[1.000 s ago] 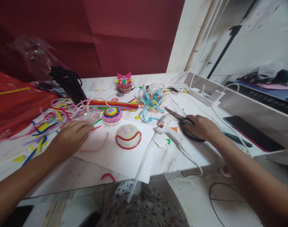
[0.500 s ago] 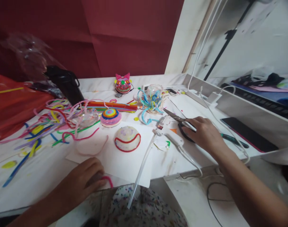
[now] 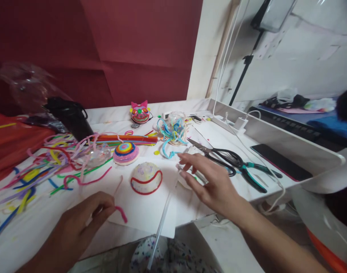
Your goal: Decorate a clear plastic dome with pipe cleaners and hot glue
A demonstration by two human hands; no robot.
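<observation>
My left hand (image 3: 88,222) is closed in a pinch on a pink pipe cleaner (image 3: 122,215), whose short end sticks out past the fingertips. Over the hot glue gun, my right hand (image 3: 211,182) has its fingers apart and nothing visible in them; it hides most of the gun. A long translucent glue stick (image 3: 161,223) juts from the gun toward the table's front edge. Between the hands, a whitish dome (image 3: 146,179) with a red curved outline lies on a sheet of white paper (image 3: 150,220). Black-handled scissors (image 3: 219,153) lie just beyond my right hand.
Teal-handled pliers (image 3: 254,176) and a dark phone (image 3: 280,162) lie at right near a white cable. A striped dome (image 3: 126,152), a pink-eared mask (image 3: 140,112) and a blue pipe cleaner tangle (image 3: 175,131) stand farther back. Loose pipe cleaners (image 3: 54,159) spread across the left.
My right hand has let go of the scissors, which now lie beside the pliers, and has moved left over the glue gun. My left hand still pinches the pink pipe cleaner, raised slightly.
</observation>
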